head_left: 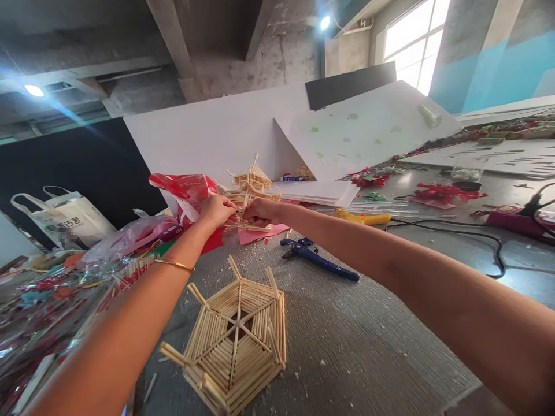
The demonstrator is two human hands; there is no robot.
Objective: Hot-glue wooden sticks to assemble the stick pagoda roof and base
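My left hand (220, 210) and my right hand (262, 212) are stretched far forward, close together, with their fingers closed. A short wooden stick (245, 200) shows at the fingertips of my right hand. Whatever the left fingers pinch is too small to make out. Just behind both hands stands a small pagoda-like model (254, 178) made of thin sticks, its lower part partly hidden by them. Nearer to me lies a six-sided stick frame (255, 346), with slats set in rings, spokes meeting in the middle and short posts sticking up at its corners.
A blue cutter (323, 261) lies right of the frame. Beyond it are a yellow glue gun (363, 218) with a black cord and a purple power strip (520, 222). A red plastic bag (184, 193) and heaped wrappers (117, 251) crowd the left. White boards (217, 136) lean behind.
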